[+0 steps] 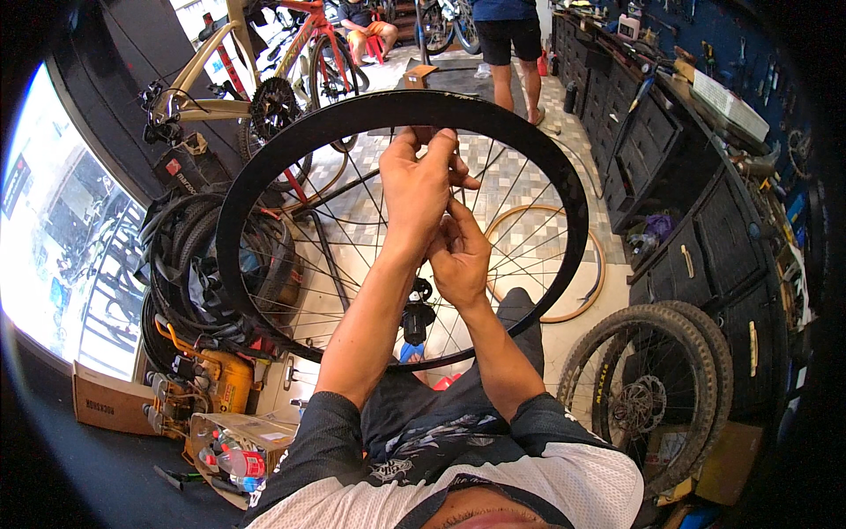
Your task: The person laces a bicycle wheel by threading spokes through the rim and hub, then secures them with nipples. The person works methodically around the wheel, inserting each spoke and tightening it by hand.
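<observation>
A black deep-rimmed bicycle wheel [564, 176] stands upright in front of me, with thin dark spokes running to its black hub [418, 317] low in the middle. My left hand [416, 185] is up at the inner edge of the rim's top, thumb and fingers closed together; whatever lies between them is hidden. Just below and to its right, my right hand [462, 260] is closed, its fingertips pinched around what looks like a spoke between the two hands. Both forearms reach up in front of the wheel's lower part.
Several black tyres [181, 256] are heaped at left, above a yellow compressor [231, 381] and a cardboard box of bottles [264, 428]. Two knobbly-tyred wheels [573, 370] lean at right by dark drawer cabinets [696, 238]. A tan-edged tyre [602, 264] lies on the floor. Another person [507, 44] stands ahead.
</observation>
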Demonstrator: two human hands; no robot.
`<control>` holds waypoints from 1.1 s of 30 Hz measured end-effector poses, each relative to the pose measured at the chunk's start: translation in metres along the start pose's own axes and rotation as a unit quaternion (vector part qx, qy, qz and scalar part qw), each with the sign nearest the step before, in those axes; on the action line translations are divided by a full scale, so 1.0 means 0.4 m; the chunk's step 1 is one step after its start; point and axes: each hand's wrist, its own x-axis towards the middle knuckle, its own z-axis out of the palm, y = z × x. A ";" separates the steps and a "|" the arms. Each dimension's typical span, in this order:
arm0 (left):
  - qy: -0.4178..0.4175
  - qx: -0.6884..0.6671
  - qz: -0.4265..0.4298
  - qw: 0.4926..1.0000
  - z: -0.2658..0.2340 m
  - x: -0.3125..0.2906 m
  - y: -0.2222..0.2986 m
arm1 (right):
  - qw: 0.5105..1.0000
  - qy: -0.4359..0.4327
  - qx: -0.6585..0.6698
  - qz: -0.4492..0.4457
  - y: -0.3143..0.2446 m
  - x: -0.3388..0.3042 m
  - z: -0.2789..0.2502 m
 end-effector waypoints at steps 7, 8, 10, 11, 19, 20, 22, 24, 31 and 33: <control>-0.063 0.000 -0.054 0.997 -0.035 0.021 -0.023 | 1.000 -0.022 0.016 -0.008 0.020 0.006 -0.001; -0.047 0.047 -0.006 0.998 -0.043 0.008 -0.022 | 0.999 -0.030 0.037 -0.012 0.029 0.007 0.004; -0.029 0.179 0.115 0.977 -0.094 -0.048 -0.021 | 0.997 -0.048 0.064 0.011 0.025 0.011 0.006; -0.012 0.197 0.168 0.966 -0.093 -0.094 -0.006 | 0.996 -0.051 0.071 0.021 0.012 0.017 -0.002; -0.243 0.759 0.178 0.577 -0.310 -0.235 0.046 | 0.988 -0.097 0.044 0.109 0.024 0.046 -0.042; -0.266 0.780 0.168 0.541 -0.324 -0.231 0.031 | 0.986 -0.104 0.033 0.124 0.022 0.047 -0.042; -0.320 0.796 0.127 0.497 -0.344 -0.212 -0.005 | 0.986 -0.107 0.025 0.123 0.029 0.046 -0.035; -0.362 0.793 0.065 0.486 -0.337 -0.187 -0.025 | 0.982 -0.128 -0.009 0.140 0.002 0.041 -0.041; -0.379 0.729 -0.066 0.567 -0.320 -0.121 0.007 | 0.962 0.162 -0.205 -0.080 -0.074 -0.117 -0.353; -0.391 0.713 -0.095 0.574 -0.316 -0.107 0.013 | 0.918 0.262 -0.293 -0.049 -0.055 -0.150 -0.541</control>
